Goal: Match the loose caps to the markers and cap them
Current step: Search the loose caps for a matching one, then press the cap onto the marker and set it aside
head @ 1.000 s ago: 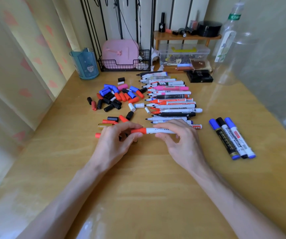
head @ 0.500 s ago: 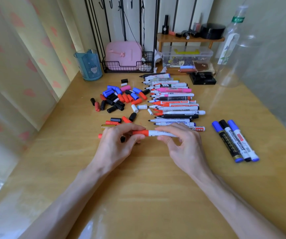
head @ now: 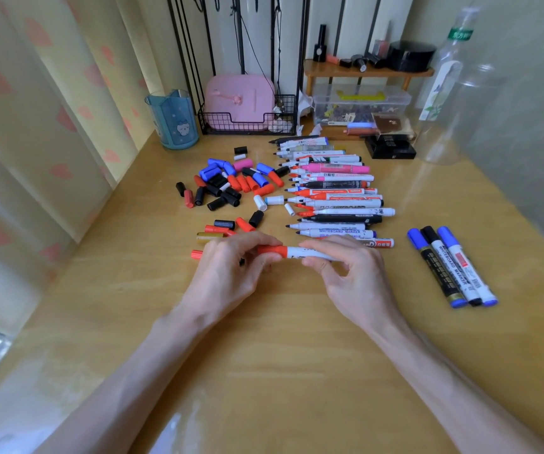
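Fingers [head: 259, 240] of left hand [head: 228, 276] and right hand [head: 352, 276] tight around red-capped marker [head: 291, 251], tail hidden.

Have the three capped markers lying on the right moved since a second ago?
No. The three capped markers lie at the same spot on the table, at the same offset from the row of uncapped markers. Only the camera view shifted slightly.

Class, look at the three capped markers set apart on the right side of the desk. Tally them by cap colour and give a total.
Blue-capped markers: 2
Black-capped marker: 1
Total: 3
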`<state>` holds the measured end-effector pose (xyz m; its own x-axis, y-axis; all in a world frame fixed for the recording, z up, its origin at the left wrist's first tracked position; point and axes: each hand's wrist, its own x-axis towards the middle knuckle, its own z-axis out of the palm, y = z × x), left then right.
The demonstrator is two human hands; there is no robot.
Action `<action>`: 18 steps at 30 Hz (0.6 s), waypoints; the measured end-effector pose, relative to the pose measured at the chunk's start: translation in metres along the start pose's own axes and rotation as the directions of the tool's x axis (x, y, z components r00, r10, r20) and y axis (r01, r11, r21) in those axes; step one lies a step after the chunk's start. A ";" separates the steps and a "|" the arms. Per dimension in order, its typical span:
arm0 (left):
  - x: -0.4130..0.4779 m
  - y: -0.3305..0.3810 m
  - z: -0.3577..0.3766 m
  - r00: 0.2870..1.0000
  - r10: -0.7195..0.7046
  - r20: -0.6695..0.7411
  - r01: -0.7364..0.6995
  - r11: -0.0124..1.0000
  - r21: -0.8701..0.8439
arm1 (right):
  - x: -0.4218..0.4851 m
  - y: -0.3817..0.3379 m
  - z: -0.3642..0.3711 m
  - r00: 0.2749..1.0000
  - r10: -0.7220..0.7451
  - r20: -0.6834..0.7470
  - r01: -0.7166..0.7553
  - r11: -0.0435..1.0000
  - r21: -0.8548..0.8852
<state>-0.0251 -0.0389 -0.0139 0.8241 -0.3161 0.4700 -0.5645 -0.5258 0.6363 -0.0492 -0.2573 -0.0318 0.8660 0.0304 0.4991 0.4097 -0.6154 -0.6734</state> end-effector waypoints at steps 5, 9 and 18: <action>0.004 -0.006 -0.005 0.996 0.051 0.074 -0.058 0.993 0.100 | 0.002 0.002 0.002 0.999 -0.049 0.023 0.050 0.998 -0.044; 0.007 -0.021 -0.024 0.994 -0.099 -0.037 0.100 0.994 0.032 | 0.007 0.004 -0.005 0.990 -0.095 -0.109 0.085 0.992 -0.092; 0.005 -0.033 -0.020 0.997 -0.080 -0.005 0.079 0.977 0.196 | 0.007 0.008 -0.004 0.993 -0.037 -0.109 0.024 0.993 -0.117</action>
<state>-0.0034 -0.0076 -0.0203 0.8665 -0.2694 0.4203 -0.4773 -0.6938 0.5393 -0.0408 -0.2649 -0.0313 0.8140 -0.0327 0.5799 0.3939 -0.7026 -0.5926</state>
